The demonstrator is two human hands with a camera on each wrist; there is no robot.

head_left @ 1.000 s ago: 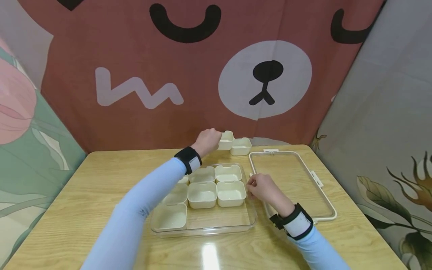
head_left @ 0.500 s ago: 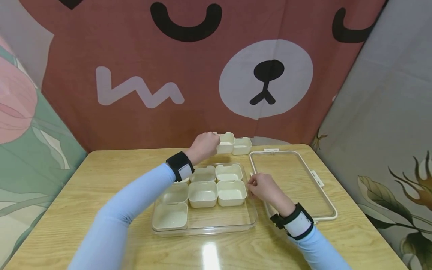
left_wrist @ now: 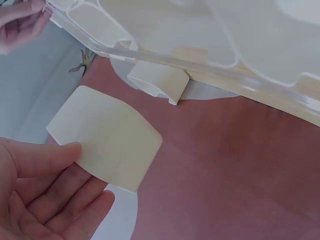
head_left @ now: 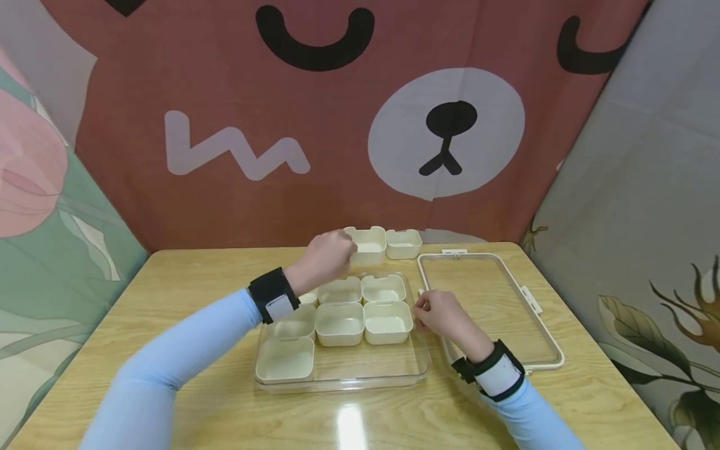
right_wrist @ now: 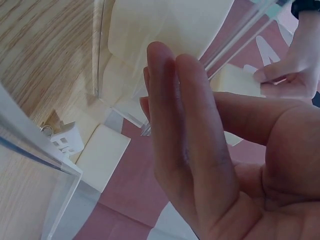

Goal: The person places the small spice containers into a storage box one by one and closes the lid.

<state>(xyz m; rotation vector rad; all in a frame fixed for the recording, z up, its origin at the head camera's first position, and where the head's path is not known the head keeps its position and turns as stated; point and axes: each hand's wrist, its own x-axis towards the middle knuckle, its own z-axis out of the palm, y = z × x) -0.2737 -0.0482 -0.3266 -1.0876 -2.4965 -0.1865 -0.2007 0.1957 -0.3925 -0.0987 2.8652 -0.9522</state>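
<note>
My left hand (head_left: pixel 326 256) pinches a small cream storage box (head_left: pixel 367 244) by its left side, behind the clear tray (head_left: pixel 360 384). In the left wrist view, the thumb lies against one face of this cream box (left_wrist: pixel 107 137). Several cream boxes stand inside the tray in rows, among them a front-left box (head_left: pixel 285 359) and a middle box (head_left: pixel 340 325). Loosely bent, the fingers of my right hand (head_left: pixel 447 319) are at the tray's right wall. In the right wrist view, the right hand (right_wrist: pixel 200 150) shows nothing held; whether it touches the wall is unclear.
Another cream box (head_left: pixel 404 244) stands at the table's back edge. A clear lid with a white frame (head_left: pixel 542 325) and clips lies right of the tray, under the right forearm. A printed cloth (head_left: pixel 225 206) hangs directly behind the wooden table (head_left: pixel 185 300).
My left hand has drawn back leftward and towards me, bringing the cream box away from the other back box. My right hand has stayed in place.
</note>
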